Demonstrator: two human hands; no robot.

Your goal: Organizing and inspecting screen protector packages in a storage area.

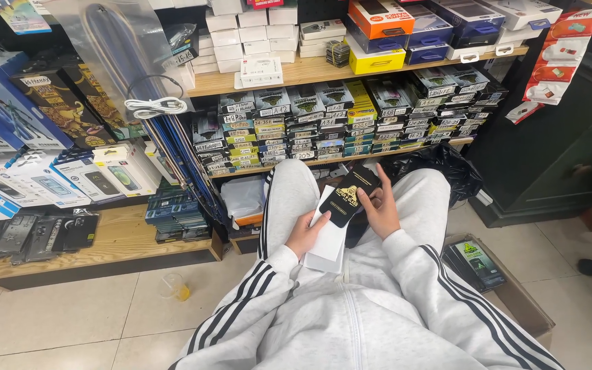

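Observation:
I sit in grey clothes with my knees toward low shelves. My right hand (pixel 380 207) grips a flat black packet with a gold print (pixel 348 195), held tilted above my lap. Under it, my left hand (pixel 305 233) holds a small stack of white flat boxes (pixel 328 241) that rests on my left thigh. The black packet overlaps the top edge of the white stack.
Wooden shelves (pixel 323 70) ahead carry rows of small labelled packets (pixel 337 123) and white boxes. A low wooden shelf (pixel 114 240) at left holds phone boxes and cases. A cardboard box (pixel 515 301) of dark packets stands by my right leg. A black bag (pixel 440 163) lies behind my knee.

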